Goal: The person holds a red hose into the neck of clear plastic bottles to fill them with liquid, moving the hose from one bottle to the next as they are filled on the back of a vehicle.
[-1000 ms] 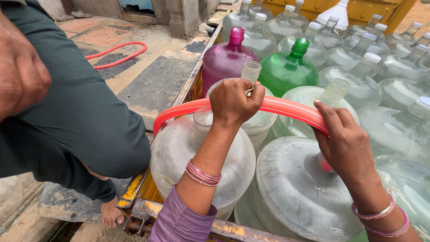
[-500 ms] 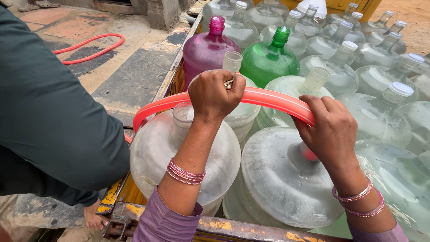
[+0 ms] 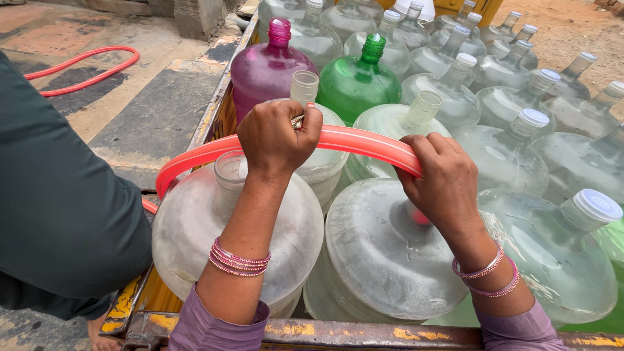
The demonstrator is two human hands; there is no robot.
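step: feeding the orange hose (image 3: 364, 140) over the clear water jugs (image 3: 237, 227) | left hand (image 3: 276, 136) clenched round it mid-span | right hand (image 3: 445, 185) grasping its end at a jug mouth | next, I'd guess: steady aim into the neck

Red-orange hose (image 3: 364, 140): flat-ish, arches across clear jug (image 3: 237, 227) tops, end bent down toward neck of big clear jug (image 3: 390, 260); other end drops off cart's left side.
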